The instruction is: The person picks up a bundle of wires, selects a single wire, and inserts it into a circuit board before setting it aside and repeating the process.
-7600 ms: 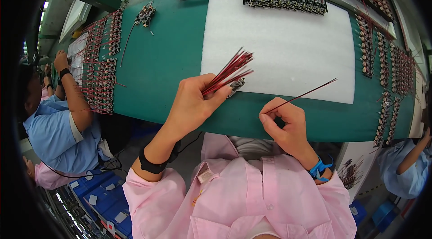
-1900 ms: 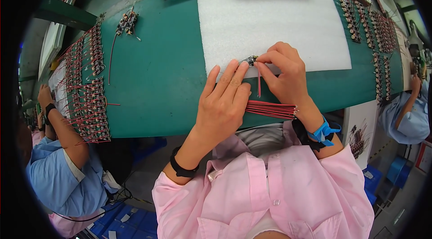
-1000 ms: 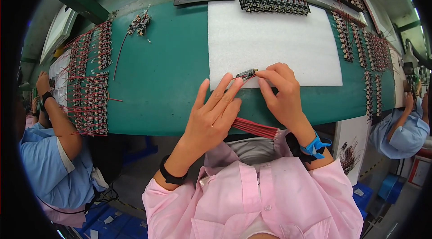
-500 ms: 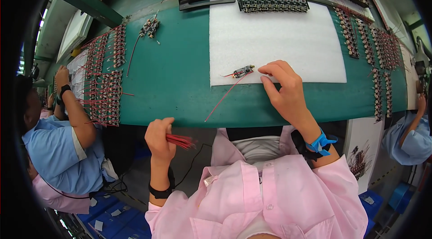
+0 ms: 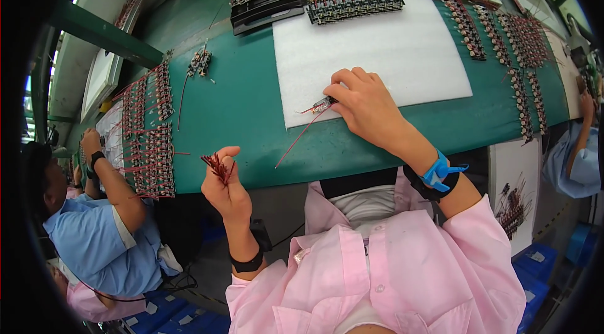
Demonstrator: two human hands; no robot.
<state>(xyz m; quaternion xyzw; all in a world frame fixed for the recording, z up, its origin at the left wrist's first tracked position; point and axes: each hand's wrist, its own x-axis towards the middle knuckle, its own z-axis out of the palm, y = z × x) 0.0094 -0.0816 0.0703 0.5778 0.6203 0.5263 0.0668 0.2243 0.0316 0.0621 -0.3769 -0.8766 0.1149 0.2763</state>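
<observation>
My left hand [image 5: 225,189] is closed around a bundle of red wires [image 5: 218,169], held above the front edge of the table. The cut ends of the bundle point up out of the fist. On the white foam sheet [image 5: 415,70], my right hand [image 5: 365,104] grips a small circuit board [image 5: 323,104] between thumb and fingers, at the board's right end. A long red wire [image 5: 294,144] trails from this board toward the table's front edge. The fingertips partly hide the board.
Rows of wired boards [image 5: 151,151] lie at the left, more rows [image 5: 487,38] at the right. A row of boards [image 5: 355,4] stands behind the foam, beside a black tray [image 5: 267,16]. Loose boards [image 5: 199,63] lie at the back left. A person in blue [image 5: 104,233] works at left.
My right hand has moved left and closed on the circuit board. My left hand has turned, so the wire bundle points up instead of right. The whole view has tilted somewhat.
</observation>
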